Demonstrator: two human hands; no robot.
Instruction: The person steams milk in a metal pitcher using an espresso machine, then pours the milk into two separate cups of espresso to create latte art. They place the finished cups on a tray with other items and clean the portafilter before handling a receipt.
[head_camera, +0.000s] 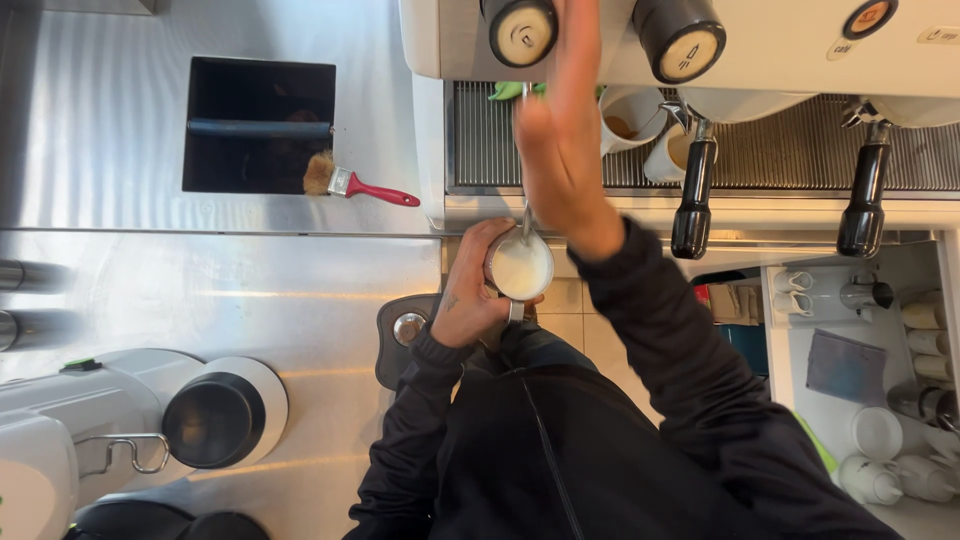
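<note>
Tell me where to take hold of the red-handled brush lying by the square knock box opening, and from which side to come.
Take the brush by its red handle, coming from the right, the espresso machine side. The handle lies flat on the steel counter with its end pointing right, free of other things. The bristle end overhangs the dark opening of the knock box, so avoid gripping there.

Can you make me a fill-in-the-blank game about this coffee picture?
1. The left hand holds a metal jug full of white ____.
2. The right hand reaches up to the espresso ____.
3. The brush beside the square hole has a ____ handle.
4. Two black-handled portafilters hang from the machine's ____.

Missing words: milk; machine; red; front
</note>
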